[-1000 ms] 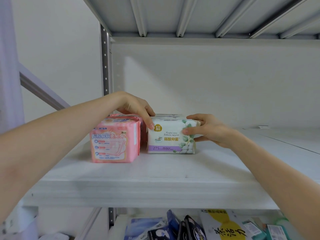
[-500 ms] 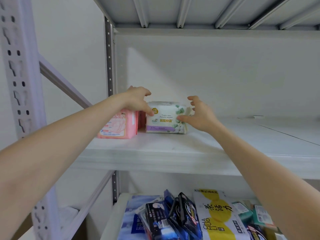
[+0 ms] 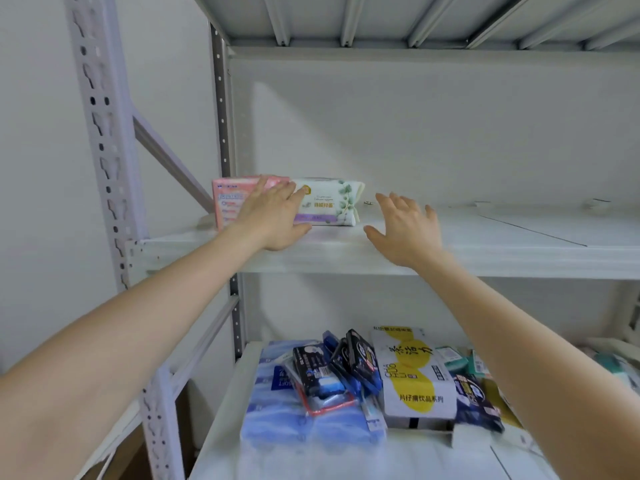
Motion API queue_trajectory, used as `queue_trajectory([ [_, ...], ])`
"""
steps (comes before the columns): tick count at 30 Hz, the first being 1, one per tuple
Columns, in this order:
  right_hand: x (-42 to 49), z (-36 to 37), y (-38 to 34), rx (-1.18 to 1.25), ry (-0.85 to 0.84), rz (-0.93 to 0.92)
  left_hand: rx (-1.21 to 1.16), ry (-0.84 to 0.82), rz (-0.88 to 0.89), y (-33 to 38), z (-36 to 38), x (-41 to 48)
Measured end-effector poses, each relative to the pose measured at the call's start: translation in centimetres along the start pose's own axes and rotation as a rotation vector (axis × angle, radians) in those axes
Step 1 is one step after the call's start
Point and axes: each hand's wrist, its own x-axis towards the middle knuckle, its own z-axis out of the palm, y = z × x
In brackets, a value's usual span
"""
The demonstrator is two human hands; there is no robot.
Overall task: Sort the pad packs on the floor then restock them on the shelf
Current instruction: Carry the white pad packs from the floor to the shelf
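Both hands are flat and holding nothing. The left hand (image 3: pixel 273 216) has straight fingers laid across the fronts of the pink pack (image 3: pixel 230 202) and the white pack (image 3: pixel 332 202) with the leaf print, right about where the two meet. It looks like it's touching them, but I can't swear to it. The right hand (image 3: pixel 405 230) is spread out over the shelf (image 3: pixel 485 251), just beside the white pack's right end and not touching it.

The two packs sit side by side at the left end of that shelf, butted together.

My guess on handling is that they're light, squashy and film-wrapped, so a bit slick. I'd take one by its short ends or pinch across the top, and go gently so it doesn't crumple.

The lower shelf (image 3: pixel 221 427) holds blue packs (image 3: pixel 277 403) and a white-and-yellow box (image 3: pixel 412 368).
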Motion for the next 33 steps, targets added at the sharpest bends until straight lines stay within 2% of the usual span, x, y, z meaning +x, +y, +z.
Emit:
queue_trajectory([
  [9,-11.9,-1.2,0.9,-0.049,-0.123,0.037,-0.066,-0.005,0.01,7.2,0.9,-9.7],
  [19,-24.2,1.0,7.2,-0.013,-0.253,0.113,-0.159,-0.114,0.012,18.7,5.2,-16.8],
  [25,-34.5,3.4,13.8,-0.029,-0.365,0.151,-0.192,-0.253,0.009,29.3,9.4,-22.3],
  [33,-50.6,6.5,23.1,-0.04,-0.577,0.164,-0.256,-0.52,-0.021,44.5,15.1,-33.0],
])
